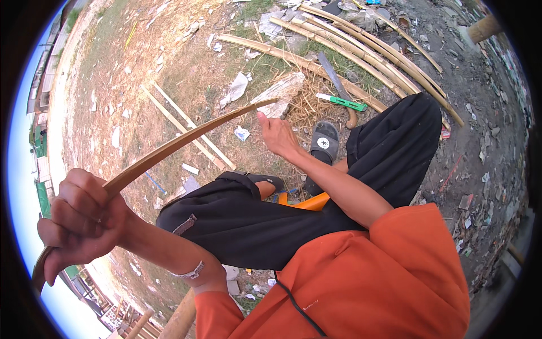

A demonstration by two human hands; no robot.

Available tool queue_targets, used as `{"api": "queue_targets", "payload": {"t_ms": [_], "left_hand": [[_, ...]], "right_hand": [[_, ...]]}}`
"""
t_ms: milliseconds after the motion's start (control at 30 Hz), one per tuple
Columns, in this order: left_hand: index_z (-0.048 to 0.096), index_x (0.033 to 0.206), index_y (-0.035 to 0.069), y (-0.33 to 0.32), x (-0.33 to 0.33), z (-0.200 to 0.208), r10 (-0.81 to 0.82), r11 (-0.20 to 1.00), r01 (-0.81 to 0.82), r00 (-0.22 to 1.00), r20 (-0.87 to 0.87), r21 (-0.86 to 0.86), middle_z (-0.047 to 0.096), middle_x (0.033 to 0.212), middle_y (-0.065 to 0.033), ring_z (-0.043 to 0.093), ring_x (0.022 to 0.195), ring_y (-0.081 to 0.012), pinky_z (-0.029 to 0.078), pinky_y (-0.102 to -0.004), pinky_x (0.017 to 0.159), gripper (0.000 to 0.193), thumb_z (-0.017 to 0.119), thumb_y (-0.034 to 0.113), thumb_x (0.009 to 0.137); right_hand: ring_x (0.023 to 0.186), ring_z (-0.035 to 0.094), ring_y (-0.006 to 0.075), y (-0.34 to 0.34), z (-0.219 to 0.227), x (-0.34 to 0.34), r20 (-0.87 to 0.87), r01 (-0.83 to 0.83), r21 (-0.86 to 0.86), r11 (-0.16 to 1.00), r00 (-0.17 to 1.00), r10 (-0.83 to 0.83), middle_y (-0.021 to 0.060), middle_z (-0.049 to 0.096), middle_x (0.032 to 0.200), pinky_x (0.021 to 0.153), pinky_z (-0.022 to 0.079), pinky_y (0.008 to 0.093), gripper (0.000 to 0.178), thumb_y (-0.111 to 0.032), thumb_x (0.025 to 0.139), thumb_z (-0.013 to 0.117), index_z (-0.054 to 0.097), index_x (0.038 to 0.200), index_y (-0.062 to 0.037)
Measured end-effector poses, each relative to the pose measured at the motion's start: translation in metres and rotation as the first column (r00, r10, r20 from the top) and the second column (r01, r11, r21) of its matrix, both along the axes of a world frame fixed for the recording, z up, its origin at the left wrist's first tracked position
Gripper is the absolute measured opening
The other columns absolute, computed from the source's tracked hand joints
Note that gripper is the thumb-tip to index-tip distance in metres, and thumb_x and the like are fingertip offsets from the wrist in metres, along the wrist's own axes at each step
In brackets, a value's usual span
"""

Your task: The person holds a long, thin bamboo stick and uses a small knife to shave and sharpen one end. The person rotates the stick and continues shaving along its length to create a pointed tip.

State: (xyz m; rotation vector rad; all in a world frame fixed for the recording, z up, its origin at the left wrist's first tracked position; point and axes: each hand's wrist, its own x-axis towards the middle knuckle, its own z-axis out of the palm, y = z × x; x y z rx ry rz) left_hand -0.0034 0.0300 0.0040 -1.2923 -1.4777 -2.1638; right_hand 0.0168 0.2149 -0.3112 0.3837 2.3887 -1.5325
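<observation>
A long, thin bamboo strip (189, 135) slants up across the view from lower left to centre, bowed along its length. My left hand (84, 217) is wrapped round its near part, and a short tail sticks out below the fist. Under the far end is my right hand (279, 137), fingers curled and thumb tip at the strip's lower edge. Whatever those fingers hold, if anything, is hidden. Beyond the right hand lies a pale, rough block (285, 89). A green utility knife (345, 103) rests across a machete (333, 73) with a wooden handle.
Several long split bamboo lengths (361, 48) lie at the far right. Two thin strips (189, 121) cross on the ground at left. My sandalled foot (324, 138) is near the machete handle. Something orange (310, 202) shows beneath my legs. Paper scraps and rubble litter the dirt.
</observation>
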Motion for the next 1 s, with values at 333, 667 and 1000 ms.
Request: {"api": "queue_targets", "payload": {"t_ms": [333,667,1000], "left_hand": [[0.034,0.058,0.018,-0.010,-0.002,-0.001,0.074,0.997,-0.074,0.997,0.010,-0.007,0.026,0.041,0.0053,0.019,0.031,-0.0054,0.017,-0.0211,0.034,0.057,0.039,0.070,0.082],[0.035,0.055,0.018,-0.004,0.000,-0.003,0.010,0.999,-0.010,1.000,-0.001,0.035,0.028,0.040,0.0063,0.022,0.030,-0.0043,0.018,-0.0189,0.032,0.057,0.043,0.067,0.083],[0.040,0.052,0.018,-0.012,0.004,-0.001,-0.029,0.997,0.024,0.996,0.082,0.067,0.030,0.041,0.0072,0.024,0.031,-0.0038,0.016,-0.0188,0.035,0.052,0.060,0.058,0.080]], "right_hand": [[0.082,0.059,0.0466,0.003,-0.019,-0.024,-0.041,-0.103,0.062,0.993,0.994,0.106,0.0313,0.061,0.080,0.078,0.045,0.0512,0.069,-0.053,0.093,0.029,0.065,0.082,0.0052],[0.087,0.059,0.0463,0.030,-0.088,-0.001,0.124,0.093,0.204,0.974,0.985,-0.120,0.0299,0.062,0.087,0.080,0.046,0.0507,0.067,-0.053,0.093,0.030,0.065,0.092,0.0039],[0.078,0.059,0.0468,0.011,-0.067,-0.022,0.063,0.005,0.049,0.999,0.998,-0.008,0.0329,0.059,0.075,0.076,0.044,0.0514,0.071,-0.053,0.093,0.029,0.064,0.076,0.0059]]}}
